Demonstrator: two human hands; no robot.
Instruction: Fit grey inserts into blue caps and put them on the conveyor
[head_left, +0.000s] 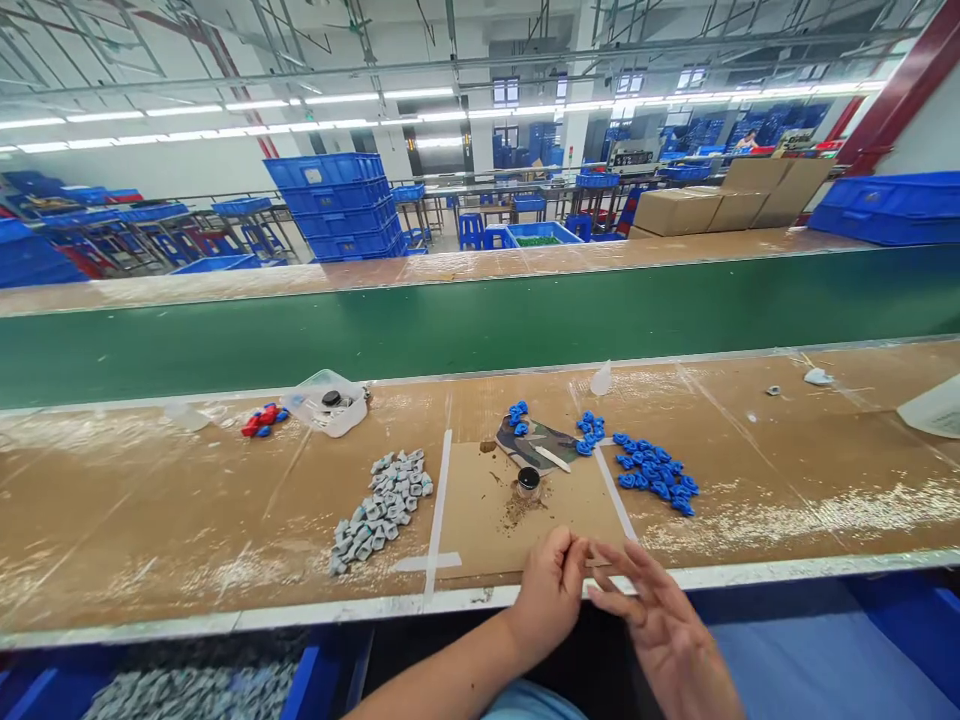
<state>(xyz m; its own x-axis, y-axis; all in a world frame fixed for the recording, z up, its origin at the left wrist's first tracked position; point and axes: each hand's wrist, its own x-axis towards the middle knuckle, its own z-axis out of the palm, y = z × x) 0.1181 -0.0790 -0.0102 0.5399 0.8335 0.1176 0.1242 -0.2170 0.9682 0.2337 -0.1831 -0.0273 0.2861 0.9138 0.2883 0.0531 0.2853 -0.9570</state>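
Currently left hand [555,580] is pinched, can't tell on what, right hand [660,620] loosely spread, nothing visible in it, both best steadied over cardboard [471,525], jar [528,480] beyond, grey parts [386,505] left, blue parts [651,465] right.

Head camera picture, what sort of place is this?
Probably a factory workshop: a long green strip, likely a conveyor belt, runs across the view, small grey parts and blue parts lie in piles, and blue crates stand stacked beyond.
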